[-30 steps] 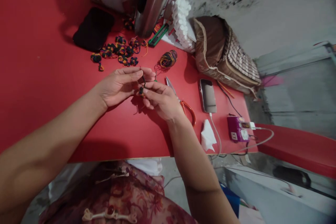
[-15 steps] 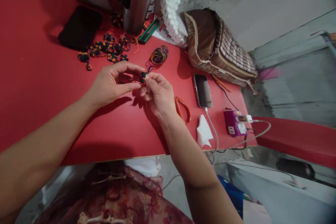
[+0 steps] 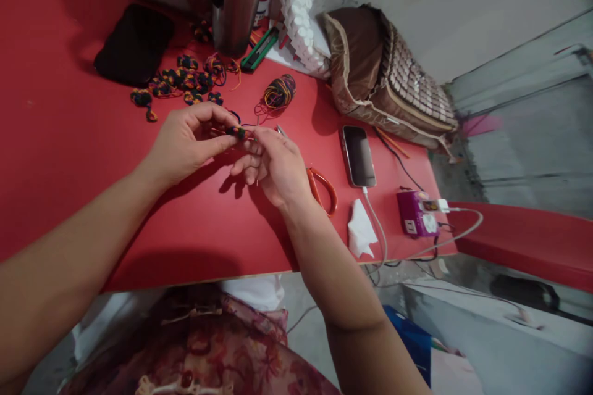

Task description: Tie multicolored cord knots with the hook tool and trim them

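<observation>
Over the red table (image 3: pixel 69 154) my left hand (image 3: pixel 185 142) pinches a small dark multicoloured crochet piece (image 3: pixel 238 131) between thumb and fingertips. My right hand (image 3: pixel 273 163) meets it from the right, thumb and forefinger pinched at the piece's right end, on its yarn or a thin hook I cannot make out. A yarn strand runs back from the piece to a small multicoloured yarn ball (image 3: pixel 279 91). Several finished crochet pieces (image 3: pixel 185 81) lie in a cluster behind my left hand.
Red-handled scissors (image 3: pixel 322 188) lie under my right wrist. To the right are a phone (image 3: pixel 358 155) on a charging cable, a crumpled tissue (image 3: pixel 360 233) and a purple power adapter (image 3: pixel 414 213). A black pouch (image 3: pixel 132 43), steel flask (image 3: pixel 238 0) and brown bag (image 3: pixel 384 80) stand behind.
Both hands shifted slightly left and lower on the table; the crochet piece now lies sideways between the fingertips instead of standing up between them.
</observation>
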Demonstrator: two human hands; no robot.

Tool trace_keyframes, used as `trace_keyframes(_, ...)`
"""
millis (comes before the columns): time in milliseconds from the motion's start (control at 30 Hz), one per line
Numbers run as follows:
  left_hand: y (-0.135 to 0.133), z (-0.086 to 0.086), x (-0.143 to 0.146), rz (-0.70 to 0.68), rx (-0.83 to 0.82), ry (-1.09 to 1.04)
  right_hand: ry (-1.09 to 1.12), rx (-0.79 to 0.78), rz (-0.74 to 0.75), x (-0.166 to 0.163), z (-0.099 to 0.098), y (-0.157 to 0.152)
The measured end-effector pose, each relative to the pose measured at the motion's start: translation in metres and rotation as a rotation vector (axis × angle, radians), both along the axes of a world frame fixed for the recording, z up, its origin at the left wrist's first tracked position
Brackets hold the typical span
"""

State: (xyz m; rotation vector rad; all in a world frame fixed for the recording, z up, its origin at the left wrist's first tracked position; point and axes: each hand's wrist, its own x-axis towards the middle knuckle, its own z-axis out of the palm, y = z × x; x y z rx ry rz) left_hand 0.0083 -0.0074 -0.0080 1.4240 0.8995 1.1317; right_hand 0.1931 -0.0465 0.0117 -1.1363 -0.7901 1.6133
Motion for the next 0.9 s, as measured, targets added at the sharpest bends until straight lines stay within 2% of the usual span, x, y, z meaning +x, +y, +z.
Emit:
trace_keyframes(67, 0.002, -0.002, -0.001, -0.008, -0.041, -0.019, -0.074, 0.044, 0.001, 0.0, 0.004, -0.001)
trace_keyframes(200, 0.004, -0.004, -0.001, -0.068, -0.039, -0.071, -0.216, 0.246, -0.002, 0.001, 0.004, -0.003)
trace_keyframes(300, 0.004, -0.004, -0.001, -0.072, 0.091, -0.049, -0.264, 0.322, -0.022, 0.004, -0.001, -0.002)
trace_keyframes(467, 0.007, -0.008, -0.004, -0.005, 0.315, 0.106, -0.269, 0.419, -0.035, 0.007, -0.004, 0.0)
trace_keyframes(633, 0.01, -0.008, -0.01, -0.024, 0.365, 0.145, -0.251, 0.43, 0.063, 0.007, -0.002, -0.002)
trace_keyframes(800, 0.005, -0.009, -0.002, 0.054, 0.377, 0.196, -0.318, 0.374, 0.022, 0.002, -0.006, -0.001)
trace_keyframes(900, 0.003, -0.011, 0.002, 0.07, 0.377, 0.149, -0.349, 0.366, 0.023, 0.004, -0.014, 0.002)
